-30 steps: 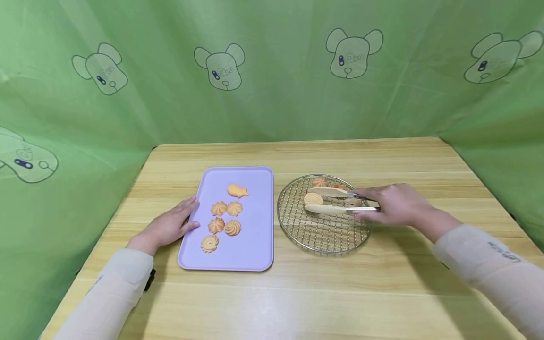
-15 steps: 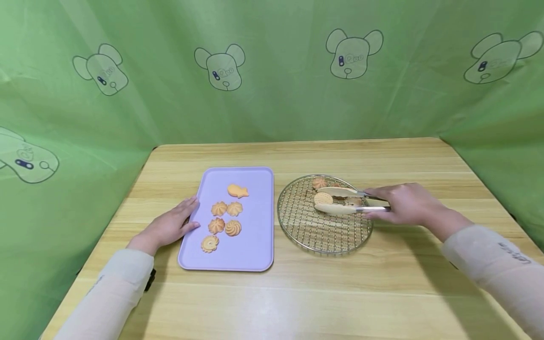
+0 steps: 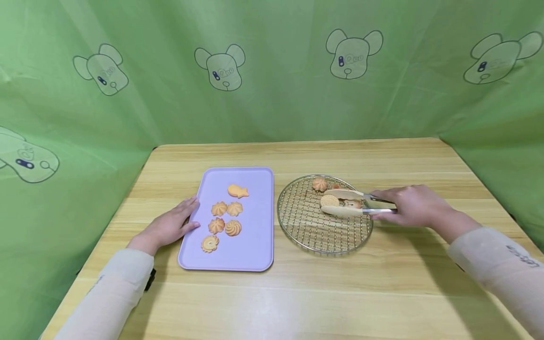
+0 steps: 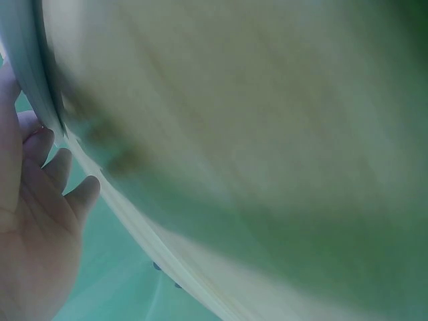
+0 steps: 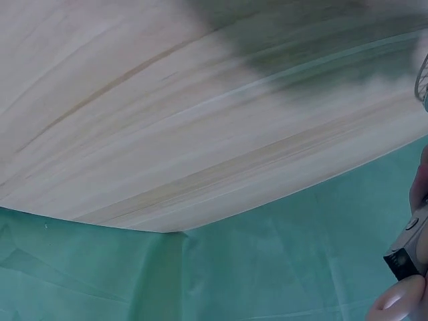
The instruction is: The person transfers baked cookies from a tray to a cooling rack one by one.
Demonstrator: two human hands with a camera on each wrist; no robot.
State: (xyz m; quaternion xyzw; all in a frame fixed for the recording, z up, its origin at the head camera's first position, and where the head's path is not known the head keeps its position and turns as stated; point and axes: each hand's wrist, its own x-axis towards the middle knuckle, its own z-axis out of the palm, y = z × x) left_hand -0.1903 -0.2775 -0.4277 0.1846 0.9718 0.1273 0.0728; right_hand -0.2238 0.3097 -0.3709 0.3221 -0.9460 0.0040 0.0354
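Observation:
My right hand (image 3: 418, 205) grips a pair of tongs (image 3: 346, 210) by the metal handles, over the right side of a round wire cooling rack (image 3: 325, 236). Between the pale tips of the tongs is a round dotted biscuit (image 3: 329, 201). A star-shaped cookie (image 3: 319, 184) lies behind them on the rack, and others are partly covered by the tongs. My left hand (image 3: 167, 225) rests at the left edge of a lilac tray (image 3: 250, 250), fingers extended along the rim. On that tray sit a fish-shaped cracker (image 3: 237, 191) and several piped cookies (image 3: 233, 227).
Tray and rack stand side by side on a wooden table (image 3: 297, 302), a narrow gap between them. A green curtain (image 3: 280, 113) with printed bear heads hangs behind and at both sides. In the right wrist view, the tongs' handle end (image 5: 404, 254) shows at the right edge.
My right hand has drawn the tongs, with the round biscuit between their tips, to the right across the rack. The star-shaped cookie behind has come into fuller view. My left hand stays put.

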